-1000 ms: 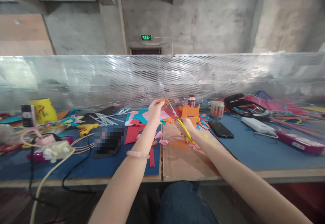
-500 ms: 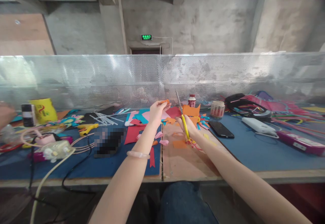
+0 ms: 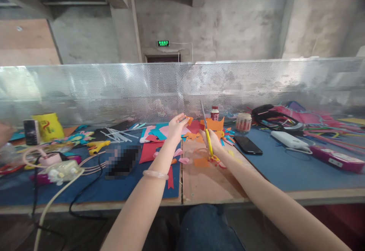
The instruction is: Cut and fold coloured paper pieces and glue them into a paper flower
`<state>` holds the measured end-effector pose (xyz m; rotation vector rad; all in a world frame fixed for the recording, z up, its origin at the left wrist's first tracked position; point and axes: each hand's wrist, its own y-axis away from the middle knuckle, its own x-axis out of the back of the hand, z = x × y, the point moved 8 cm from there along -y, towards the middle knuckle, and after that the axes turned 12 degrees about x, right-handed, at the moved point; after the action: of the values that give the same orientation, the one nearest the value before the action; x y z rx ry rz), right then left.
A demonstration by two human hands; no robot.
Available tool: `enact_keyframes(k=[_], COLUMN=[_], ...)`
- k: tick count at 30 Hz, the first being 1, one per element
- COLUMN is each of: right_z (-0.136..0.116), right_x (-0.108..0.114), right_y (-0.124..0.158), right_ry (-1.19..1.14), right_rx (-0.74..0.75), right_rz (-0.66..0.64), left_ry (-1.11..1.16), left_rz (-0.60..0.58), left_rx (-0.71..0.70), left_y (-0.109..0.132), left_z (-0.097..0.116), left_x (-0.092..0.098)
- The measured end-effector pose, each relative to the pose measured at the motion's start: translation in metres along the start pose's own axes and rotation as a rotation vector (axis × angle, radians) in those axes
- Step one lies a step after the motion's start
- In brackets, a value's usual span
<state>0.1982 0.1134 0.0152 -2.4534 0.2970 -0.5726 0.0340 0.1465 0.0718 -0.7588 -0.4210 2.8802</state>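
A perforated metal screen (image 3: 85, 91) runs across the middle of the frame, behind a long blue-topped table (image 3: 285, 167). Cut coloured paper (image 3: 154, 144) litters the centre of the table, with a black phone (image 3: 248, 144) lying just right of it. The left hand (image 3: 176, 126), at centre frame above the paper, pinches a small orange paper scrap (image 3: 189, 120) at its fingertips. Just to its right, the right hand (image 3: 213, 142) is clenched around the yellow handles of the scissors (image 3: 208, 139). Their blades point up and slightly left, the tips close beside the scrap; whether they touch it cannot be told.
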Motion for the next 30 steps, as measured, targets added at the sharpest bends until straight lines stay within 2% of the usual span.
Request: enact_keyframes(k=[14, 19, 23, 30], right_z=[-0.006, -0.015, -0.024, -0.033], right_x=[-0.003, -0.01, -0.013, -0.024], right_y=[0.002, 0.004, 0.006, 0.002], right_ry=[0.03, 0.003, -0.009, -0.038], right_rx=[0.062, 0.081, 0.094, 0.108], right_rz=[-0.018, -0.085, -0.133, -0.238], left_ry=[-0.039, -0.007, 0.011, 0.086], left_rz=[-0.053, -0.075, -0.041, 0.012], left_rx=[0.016, 0.027, 0.033, -0.053], left_y=[0.003, 0.004, 0.007, 0.008], left_z=[0.0, 0.001, 0.004, 0.017], left_x=[-0.006, -0.006, -0.003, 0.001])
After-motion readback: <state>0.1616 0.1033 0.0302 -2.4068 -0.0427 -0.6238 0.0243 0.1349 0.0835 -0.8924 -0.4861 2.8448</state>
